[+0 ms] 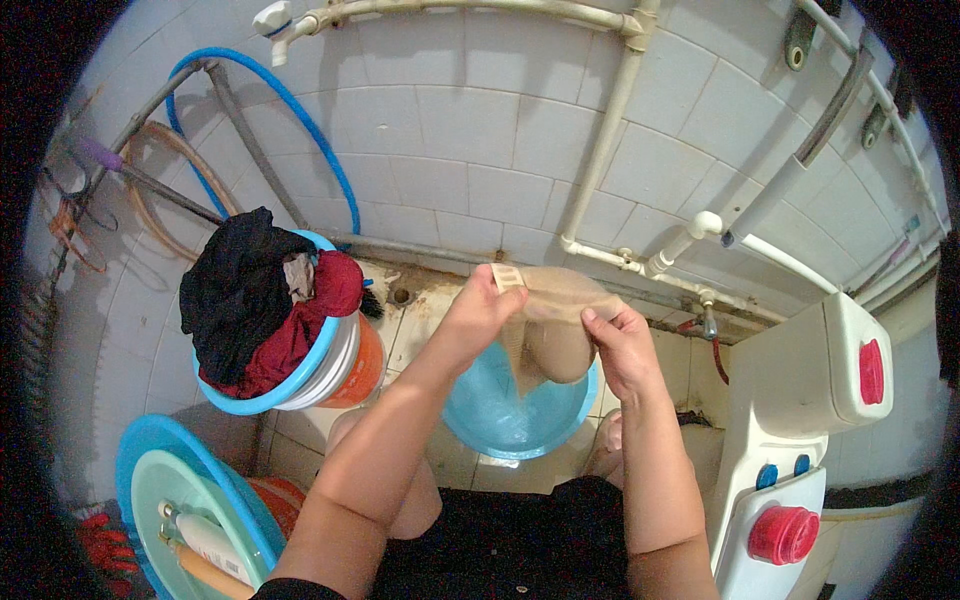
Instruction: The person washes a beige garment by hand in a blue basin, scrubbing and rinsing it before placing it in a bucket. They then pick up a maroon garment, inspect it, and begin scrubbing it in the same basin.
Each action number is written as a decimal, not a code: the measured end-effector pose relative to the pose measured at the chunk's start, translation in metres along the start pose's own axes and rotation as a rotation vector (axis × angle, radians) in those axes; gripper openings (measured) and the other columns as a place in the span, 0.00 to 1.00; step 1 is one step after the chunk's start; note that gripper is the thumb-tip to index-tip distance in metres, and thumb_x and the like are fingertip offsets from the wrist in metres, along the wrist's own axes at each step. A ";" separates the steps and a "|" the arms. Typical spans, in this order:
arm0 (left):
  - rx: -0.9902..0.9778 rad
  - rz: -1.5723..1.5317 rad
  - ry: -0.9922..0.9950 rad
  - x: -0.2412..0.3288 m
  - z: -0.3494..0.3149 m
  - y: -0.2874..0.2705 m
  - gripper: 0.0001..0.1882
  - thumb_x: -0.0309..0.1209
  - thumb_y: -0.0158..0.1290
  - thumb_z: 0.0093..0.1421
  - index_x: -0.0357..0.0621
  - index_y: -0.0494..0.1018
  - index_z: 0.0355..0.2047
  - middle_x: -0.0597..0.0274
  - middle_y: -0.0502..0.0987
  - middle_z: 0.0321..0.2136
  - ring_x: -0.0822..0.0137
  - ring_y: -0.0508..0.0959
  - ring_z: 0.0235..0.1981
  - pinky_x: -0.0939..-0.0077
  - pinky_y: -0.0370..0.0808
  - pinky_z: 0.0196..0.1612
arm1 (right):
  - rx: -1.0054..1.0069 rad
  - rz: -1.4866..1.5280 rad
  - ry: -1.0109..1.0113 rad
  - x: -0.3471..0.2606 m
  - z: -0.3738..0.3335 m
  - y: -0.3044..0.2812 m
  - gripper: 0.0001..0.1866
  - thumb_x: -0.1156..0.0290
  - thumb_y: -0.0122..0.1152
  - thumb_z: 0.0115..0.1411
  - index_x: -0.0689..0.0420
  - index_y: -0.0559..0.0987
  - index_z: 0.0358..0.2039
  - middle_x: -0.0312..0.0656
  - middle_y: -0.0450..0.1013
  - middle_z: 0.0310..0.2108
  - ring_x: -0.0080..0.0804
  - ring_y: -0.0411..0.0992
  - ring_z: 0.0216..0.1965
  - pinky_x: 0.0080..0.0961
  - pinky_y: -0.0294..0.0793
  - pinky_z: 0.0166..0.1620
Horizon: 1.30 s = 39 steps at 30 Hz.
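Note:
Over a blue plastic basin (520, 432) on the floor, a beige bra (552, 345) with a rounded cup is stretched between both hands. My left hand (485, 310) is closed on one end, where a pale strip with small marks shows under the thumb. The other side is pinched by my right hand (622, 350), thumb on top. Part of the bra hangs down in front of the basin, and the basin's far rim is hidden behind it.
Black clothes (240, 290) and dark red clothes (325, 310) overfill a bucket (365, 375) at left. Nested blue and green basins (150, 470) hold bottles. White jugs with red caps (785, 535) stand at right. Pipes (600, 170) run along the tiled wall.

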<state>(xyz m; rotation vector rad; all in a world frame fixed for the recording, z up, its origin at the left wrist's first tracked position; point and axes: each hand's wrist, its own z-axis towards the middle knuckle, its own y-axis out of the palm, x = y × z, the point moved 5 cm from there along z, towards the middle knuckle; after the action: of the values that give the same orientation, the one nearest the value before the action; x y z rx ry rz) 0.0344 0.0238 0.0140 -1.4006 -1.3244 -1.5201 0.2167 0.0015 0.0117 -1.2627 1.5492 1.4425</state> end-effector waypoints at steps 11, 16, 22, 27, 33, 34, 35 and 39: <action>0.088 0.857 0.258 0.014 -0.011 0.013 0.17 0.28 0.54 0.51 0.41 0.69 0.43 0.54 0.70 0.38 0.59 0.71 0.41 0.69 0.68 0.46 | -0.067 0.024 -0.089 -0.020 -0.008 0.018 0.13 0.73 0.61 0.53 0.59 0.74 0.39 0.38 0.74 0.35 0.25 0.70 0.37 0.24 0.68 0.41; 0.135 0.707 0.459 0.021 -0.008 0.008 0.13 0.34 0.52 0.56 0.41 0.70 0.40 0.59 0.71 0.35 0.66 0.72 0.39 0.72 0.68 0.44 | 0.130 -0.315 -0.075 -0.015 -0.003 -0.014 0.08 0.74 0.63 0.50 0.59 0.78 0.33 0.35 0.74 0.33 0.23 0.69 0.33 0.21 0.67 0.42; 0.050 -0.223 0.093 0.003 -0.011 0.030 0.14 0.39 0.44 0.62 0.42 0.70 0.40 0.66 0.72 0.35 0.75 0.70 0.38 0.76 0.68 0.43 | 0.348 -0.438 -0.285 -0.010 0.001 -0.026 0.06 0.71 0.64 0.51 0.58 0.78 0.26 0.37 0.69 0.37 0.25 0.66 0.35 0.17 0.65 0.41; 0.217 -0.314 0.055 -0.013 -0.001 0.030 0.14 0.41 0.42 0.63 0.42 0.69 0.36 0.67 0.71 0.31 0.77 0.70 0.33 0.81 0.67 0.38 | 0.296 -0.222 -0.521 -0.011 0.001 -0.006 0.08 0.70 0.57 0.56 0.61 0.73 0.26 0.37 0.66 0.37 0.24 0.64 0.33 0.20 0.64 0.38; 0.090 -0.339 -0.088 -0.033 0.005 0.033 0.18 0.45 0.42 0.63 0.43 0.69 0.35 0.68 0.69 0.27 0.76 0.68 0.29 0.81 0.67 0.33 | 0.056 -1.078 -0.950 -0.015 -0.048 0.081 0.13 0.66 0.51 0.58 0.59 0.71 0.20 0.45 0.68 0.22 0.41 0.66 0.23 0.30 0.67 0.28; 0.044 -0.356 -0.130 -0.044 0.009 0.027 0.18 0.46 0.42 0.62 0.44 0.69 0.35 0.68 0.69 0.28 0.75 0.69 0.30 0.79 0.68 0.34 | 0.035 -1.211 -0.964 -0.006 -0.051 0.087 0.14 0.64 0.51 0.58 0.56 0.71 0.18 0.45 0.68 0.21 0.44 0.67 0.23 0.34 0.67 0.28; 0.084 -0.398 -0.151 -0.055 0.008 0.027 0.18 0.47 0.42 0.62 0.45 0.68 0.34 0.68 0.70 0.28 0.75 0.69 0.30 0.79 0.68 0.34 | 0.013 -1.345 -0.975 0.001 -0.052 0.092 0.15 0.61 0.51 0.57 0.54 0.71 0.17 0.44 0.68 0.21 0.46 0.68 0.24 0.37 0.67 0.28; 0.371 -0.574 -0.209 -0.037 -0.018 0.076 0.19 0.50 0.39 0.62 0.49 0.68 0.28 0.69 0.70 0.24 0.73 0.71 0.28 0.76 0.71 0.33 | 0.383 -1.111 -0.504 -0.028 -0.002 0.044 0.17 0.60 0.49 0.58 0.54 0.71 0.16 0.45 0.68 0.16 0.45 0.67 0.16 0.40 0.64 0.20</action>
<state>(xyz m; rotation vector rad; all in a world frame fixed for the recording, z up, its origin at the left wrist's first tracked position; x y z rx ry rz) 0.1078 -0.0191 -0.0028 -1.0060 -2.1476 -1.3817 0.1848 0.0018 0.0524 -1.0943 0.5316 0.6021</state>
